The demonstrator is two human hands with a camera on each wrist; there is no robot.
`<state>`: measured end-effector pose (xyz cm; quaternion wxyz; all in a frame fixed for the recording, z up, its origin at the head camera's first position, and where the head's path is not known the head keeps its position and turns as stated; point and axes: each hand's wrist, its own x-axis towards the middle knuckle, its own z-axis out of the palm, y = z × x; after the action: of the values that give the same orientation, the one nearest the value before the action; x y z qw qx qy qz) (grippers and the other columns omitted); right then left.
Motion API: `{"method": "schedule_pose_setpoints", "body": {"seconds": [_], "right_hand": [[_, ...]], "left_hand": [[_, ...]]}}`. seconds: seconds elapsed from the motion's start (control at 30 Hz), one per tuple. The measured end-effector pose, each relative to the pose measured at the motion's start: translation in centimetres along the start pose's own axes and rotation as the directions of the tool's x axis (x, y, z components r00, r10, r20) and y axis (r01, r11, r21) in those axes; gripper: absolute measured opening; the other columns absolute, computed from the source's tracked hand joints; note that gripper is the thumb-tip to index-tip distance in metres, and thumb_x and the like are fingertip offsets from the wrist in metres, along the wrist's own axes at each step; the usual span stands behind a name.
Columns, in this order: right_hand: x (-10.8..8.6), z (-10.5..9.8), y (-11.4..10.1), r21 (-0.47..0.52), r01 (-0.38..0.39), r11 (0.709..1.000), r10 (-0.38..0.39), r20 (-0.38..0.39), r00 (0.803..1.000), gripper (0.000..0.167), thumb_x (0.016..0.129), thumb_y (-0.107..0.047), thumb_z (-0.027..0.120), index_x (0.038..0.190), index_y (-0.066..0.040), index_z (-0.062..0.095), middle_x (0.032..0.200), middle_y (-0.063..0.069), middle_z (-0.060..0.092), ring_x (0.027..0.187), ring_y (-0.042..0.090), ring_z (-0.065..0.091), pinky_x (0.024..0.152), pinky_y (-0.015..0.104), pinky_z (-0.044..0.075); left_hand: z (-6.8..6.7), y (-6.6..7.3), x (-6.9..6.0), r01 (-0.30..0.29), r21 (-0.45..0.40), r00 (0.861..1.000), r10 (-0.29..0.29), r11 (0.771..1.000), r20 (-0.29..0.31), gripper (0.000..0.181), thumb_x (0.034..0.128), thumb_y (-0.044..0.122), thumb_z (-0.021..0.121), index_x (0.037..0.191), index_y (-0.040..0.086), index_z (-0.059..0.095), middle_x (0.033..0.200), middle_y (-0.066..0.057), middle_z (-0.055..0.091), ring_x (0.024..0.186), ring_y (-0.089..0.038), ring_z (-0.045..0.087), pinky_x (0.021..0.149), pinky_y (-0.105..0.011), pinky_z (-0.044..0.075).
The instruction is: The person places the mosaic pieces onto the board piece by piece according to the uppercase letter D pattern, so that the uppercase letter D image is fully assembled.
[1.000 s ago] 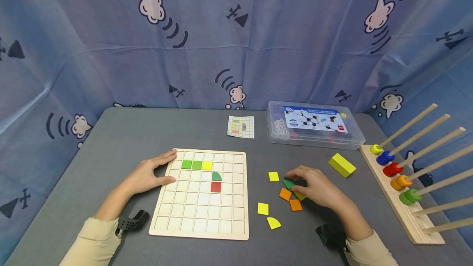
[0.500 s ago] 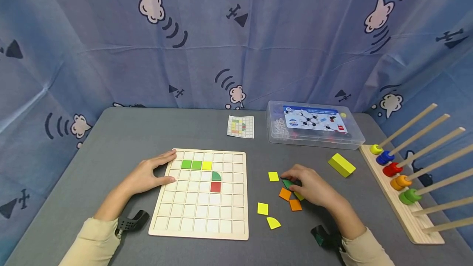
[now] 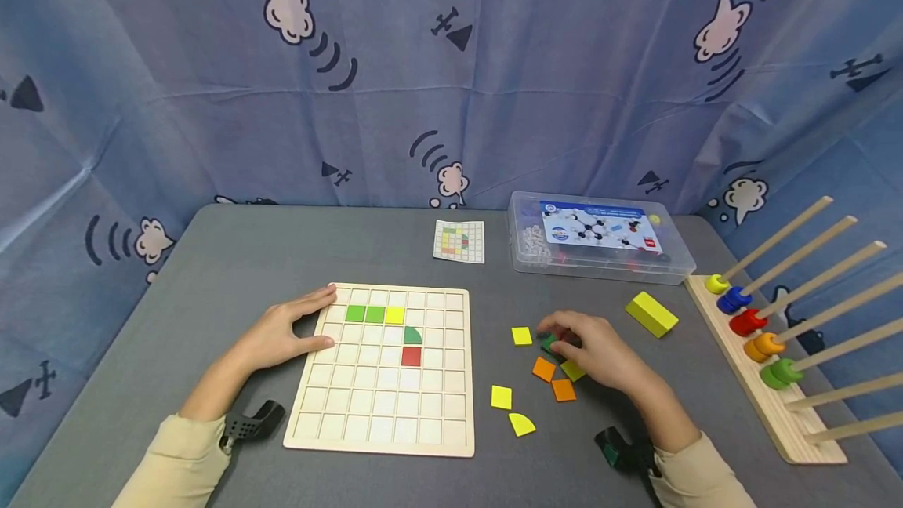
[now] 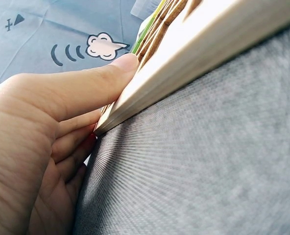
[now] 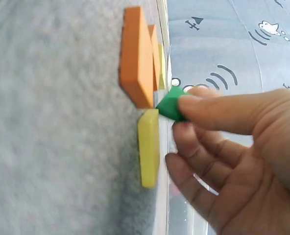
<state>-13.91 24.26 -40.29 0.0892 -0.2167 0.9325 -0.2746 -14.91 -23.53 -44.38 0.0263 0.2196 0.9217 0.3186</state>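
Note:
My left hand (image 3: pixel 285 333) rests at the upper left edge of a pale wooden grid board (image 3: pixel 353 402). In the left wrist view its straight thumb (image 4: pixel 93 93) lies on the board's rim, with the other fingers by the corner. Set in the grid are two light green squares, a yellow square (image 3: pixel 395 316), a dark green quarter-circle (image 3: pixel 412 335) and a red square (image 3: pixel 411 357). Over the loose tiles, my right hand (image 3: pixel 596 347) pinches a green tile (image 5: pixel 170 104) between thumb and fingers, tilted up. Its full outline is hidden by the fingers.
Near the right hand lie orange tiles (image 3: pixel 544 369), a yellowish-green tile (image 3: pixel 574 370), yellow squares (image 3: pixel 502 397) and a yellow quarter-circle (image 3: pixel 522 424). Behind are a pattern card (image 3: pixel 459 241) and a clear plastic box (image 3: pixel 600 263). A yellow block (image 3: pixel 652 314) and a peg rack (image 3: pixel 797 429) stand right.
My right hand has shifted slightly left, then lifted a little, tilting the green tile up from its flat position. The left hand and board have stayed still.

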Motion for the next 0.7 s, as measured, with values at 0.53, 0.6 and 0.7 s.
{"method": "schedule_pose_setpoints", "body": {"seconds": [0.53, 0.6, 0.7], "right_hand": [[0.8, 1.1, -3.1, 0.316, 0.038, 0.948, -0.059, 0.057, 0.997, 0.022, 0.087, -0.013, 0.068, 0.109, -0.01, 0.07, 0.101, 0.004, 0.067, 0.084, 0.007, 0.059, 0.076, 0.024, 0.052], [1.2, 1.5, -3.9, 0.348, 0.047, 0.936, -0.078, 0.076, 0.994, 0.022, 0.087, -0.012, 0.068, 0.109, -0.008, 0.07, 0.1, 0.004, 0.067, 0.083, 0.008, 0.059, 0.075, 0.024, 0.052], [1.8, 2.3, -5.2, 0.363, 0.055, 0.93, -0.1, 0.106, 0.989, 0.022, 0.087, -0.011, 0.068, 0.109, -0.009, 0.07, 0.099, 0.003, 0.066, 0.082, 0.008, 0.059, 0.074, 0.024, 0.052]], "left_hand": [[0.0, 0.0, 0.0, 0.008, 0.013, 1.0, -0.007, 1.0, -0.007, 0.072, 0.0797, 0.039, 0.075, 0.141, 0.011, 0.048, 0.15, -0.009, 0.039, 0.136, -0.035, 0.038, 0.105, -0.056, 0.035], [0.0, 0.0, 0.0, 0.006, 0.017, 1.0, -0.006, 1.0, -0.007, 0.072, 0.0798, 0.039, 0.075, 0.141, 0.011, 0.048, 0.149, -0.009, 0.039, 0.136, -0.035, 0.038, 0.105, -0.056, 0.035], [0.0, 0.1, 0.0, 0.005, 0.015, 1.0, -0.005, 1.0, -0.006, 0.072, 0.0799, 0.038, 0.075, 0.141, 0.011, 0.048, 0.149, -0.009, 0.039, 0.136, -0.035, 0.038, 0.104, -0.056, 0.035]]}}
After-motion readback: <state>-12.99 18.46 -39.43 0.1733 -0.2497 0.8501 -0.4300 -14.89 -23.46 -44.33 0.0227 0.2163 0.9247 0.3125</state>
